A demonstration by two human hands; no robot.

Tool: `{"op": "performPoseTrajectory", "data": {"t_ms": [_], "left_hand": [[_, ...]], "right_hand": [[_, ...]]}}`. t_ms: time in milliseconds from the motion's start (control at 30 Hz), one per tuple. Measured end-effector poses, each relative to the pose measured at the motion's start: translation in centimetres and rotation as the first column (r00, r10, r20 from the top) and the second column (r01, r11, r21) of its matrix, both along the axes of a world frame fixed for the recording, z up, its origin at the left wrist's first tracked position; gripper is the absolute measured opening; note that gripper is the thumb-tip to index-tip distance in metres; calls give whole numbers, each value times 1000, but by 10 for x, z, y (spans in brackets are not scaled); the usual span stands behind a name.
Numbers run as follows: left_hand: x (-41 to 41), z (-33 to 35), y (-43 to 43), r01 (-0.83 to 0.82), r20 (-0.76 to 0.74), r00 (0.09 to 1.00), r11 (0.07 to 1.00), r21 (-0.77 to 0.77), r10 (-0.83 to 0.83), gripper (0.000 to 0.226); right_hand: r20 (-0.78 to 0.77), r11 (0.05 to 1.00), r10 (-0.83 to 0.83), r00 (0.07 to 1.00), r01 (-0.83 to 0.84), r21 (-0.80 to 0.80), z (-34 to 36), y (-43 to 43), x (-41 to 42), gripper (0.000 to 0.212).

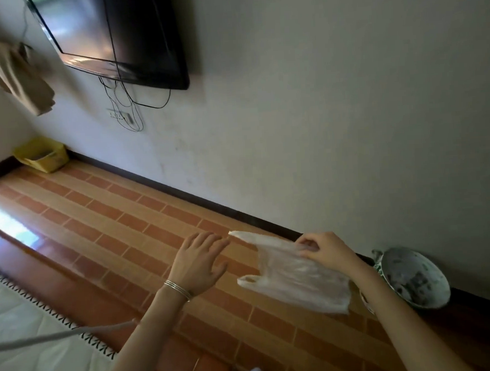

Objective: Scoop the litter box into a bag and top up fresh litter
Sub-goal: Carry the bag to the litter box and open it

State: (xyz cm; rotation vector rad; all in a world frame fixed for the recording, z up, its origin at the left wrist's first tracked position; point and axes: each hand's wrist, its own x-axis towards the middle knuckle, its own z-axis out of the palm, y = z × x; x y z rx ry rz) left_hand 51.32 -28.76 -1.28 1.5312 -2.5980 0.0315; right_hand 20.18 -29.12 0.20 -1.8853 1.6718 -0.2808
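Nearest the wearer, a white mat (27,324) with dark stitched edging lies at the lower left on the tiled floor (112,220), and both forearms reach out past it. The left hand (201,262), thin bangles (177,289) at its wrist, is spread flat with straight fingers and holds nothing; its fingertips are just beside the upper handle strip of the plastic bag (297,279), though whether they touch cannot be told. The right hand (326,252) pinches the bag's upper edge between thumb and curled fingers, so the thin, translucent bag hangs flat and unopened above the floor, its two handle loops pointing toward the left hand. Just beyond the right forearm a round bowl (413,278), darkly speckled inside, stands at the foot of the wall. Far off in the corner sits a yellow tub (42,156) with something dark in it, probably the litter box, though that is a guess. The step in hand seems to be readying the bag, with no scooping begun. Next the left hand would likely need to take a free handle, pull the mouth apart, and bring the bag to the box
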Motion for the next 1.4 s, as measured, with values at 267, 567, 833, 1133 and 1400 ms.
{"op": "performPoseTrajectory", "data": {"t_ms": [267, 567, 833, 1133, 1400], "left_hand": [[26, -1, -66, -107, -25, 994, 994, 1, 107, 50], [76, -34, -115, -380, -28, 924, 924, 44, 381, 49], [90, -18, -201, -550, -65, 833, 835, 8, 549, 51], [122, -26, -246, -689, -75, 720, 723, 42, 690, 47], [196, -41, -274, -755, -86, 647, 653, 63, 757, 45]], "right_hand": [[75, 993, 112, 991, -113, 14, -12, -102, 35, 17], [62, 930, 355, 933, -359, 80, -35, -230, 87, 12], [107, 862, 503, 857, -507, 5, -11, -372, 144, 19], [151, 735, 667, 729, -678, 23, -21, -466, 223, 9], [192, 659, 728, 658, -749, 67, -36, -510, 318, 9]]}}
